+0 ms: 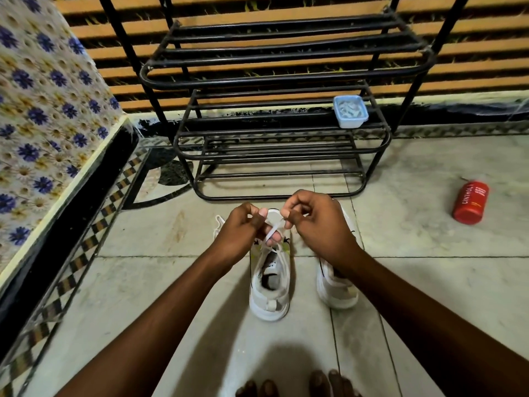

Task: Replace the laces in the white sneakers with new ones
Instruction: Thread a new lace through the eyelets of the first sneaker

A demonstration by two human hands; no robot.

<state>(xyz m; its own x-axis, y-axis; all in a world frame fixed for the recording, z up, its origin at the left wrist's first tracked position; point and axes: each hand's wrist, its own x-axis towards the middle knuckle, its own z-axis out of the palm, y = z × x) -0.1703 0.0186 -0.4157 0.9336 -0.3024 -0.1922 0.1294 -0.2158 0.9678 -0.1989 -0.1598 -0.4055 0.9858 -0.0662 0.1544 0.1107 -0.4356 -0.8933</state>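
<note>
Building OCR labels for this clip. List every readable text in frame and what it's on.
"CINTHOL": white letters along the red can lying on the floor at right.
Smaller white print beside it on the same can: too blurred to read.
Dark marks on the tongue of the left sneaker: too small to read.
Blue tub on the rack: no text visible.
</note>
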